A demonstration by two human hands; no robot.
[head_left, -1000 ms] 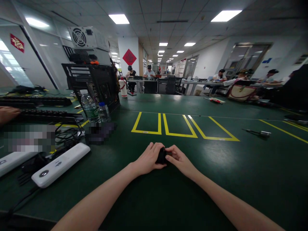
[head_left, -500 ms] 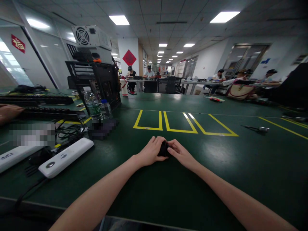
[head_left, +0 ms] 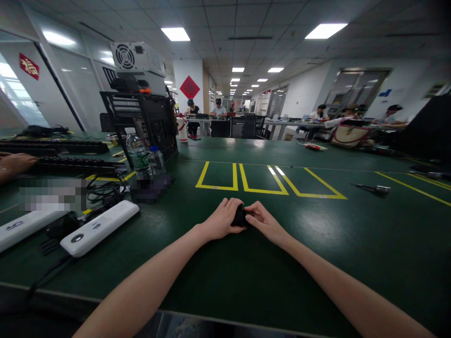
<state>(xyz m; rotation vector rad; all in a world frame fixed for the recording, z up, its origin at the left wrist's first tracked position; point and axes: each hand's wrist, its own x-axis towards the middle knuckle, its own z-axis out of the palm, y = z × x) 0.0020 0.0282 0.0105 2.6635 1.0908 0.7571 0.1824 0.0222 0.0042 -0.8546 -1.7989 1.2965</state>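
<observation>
My left hand [head_left: 221,219] and my right hand [head_left: 263,221] meet over the dark green table [head_left: 317,244], both closed round a small black object [head_left: 240,217]. Most of that object is hidden by my fingers, so I cannot make out what it is. Both forearms reach in from the near edge. Just beyond my hands are three yellow taped boxes [head_left: 262,182] on the table surface.
Left of me lie two white power strips [head_left: 99,227], tangled black cables [head_left: 102,191], two water bottles [head_left: 138,155] and a black computer case [head_left: 148,121]. Another person's hand [head_left: 16,164] rests at the far left. A screwdriver [head_left: 374,188] lies to the right. People sit at far tables.
My hands stay together on the black object. The view has tilted up slightly, so hands and table sit a little higher in the picture.
</observation>
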